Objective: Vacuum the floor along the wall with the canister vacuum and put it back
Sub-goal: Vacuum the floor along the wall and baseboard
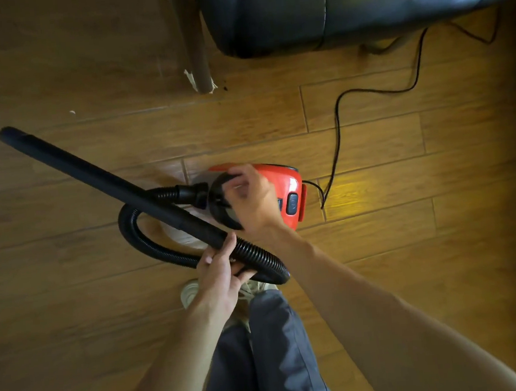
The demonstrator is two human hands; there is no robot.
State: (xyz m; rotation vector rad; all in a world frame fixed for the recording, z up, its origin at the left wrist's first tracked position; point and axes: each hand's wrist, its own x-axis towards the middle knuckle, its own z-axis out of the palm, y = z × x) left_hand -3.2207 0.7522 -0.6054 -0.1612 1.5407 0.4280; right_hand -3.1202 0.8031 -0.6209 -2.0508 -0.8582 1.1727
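Wood-plank floor (370, 143) fills the view, lit warm yellow on the far side of the right grip. Dark leather seat (343, 6) sits well beyond both grips, with a wooden chair leg (201, 73) beside it and pale debris specks at that leg's foot.

Canister vacuum (283, 184), red body with dark front cap, rests on the floor directly under the right hand (250, 196). Right grip: fingers curled over the black top of the canister, apparently closed on the handle or cap; the contact itself is blurred, so a firm hold cannot be confirmed. Wand (100, 173), a long black tube, runs from the left grip up and away, its open end off the floor or barely over it; cannot tell which. Left hand (217, 269) is pressed around the joint where wand meets ribbed hose (149, 247). The hose loops from this grip round to the canister inlet, just beside the right grip. Power cord (337, 118) trails from the canister's rear, behind the right grip, toward the seat. Switch (293, 203) lies just past the right wrist.

Judgement: step in hand looks like positioning or lifting the canister. To do it well: lift by the handle, keep the hose loop slack and unkinked, keep the cord clear of the feet, then lower the wand mouth flat toward the debris.
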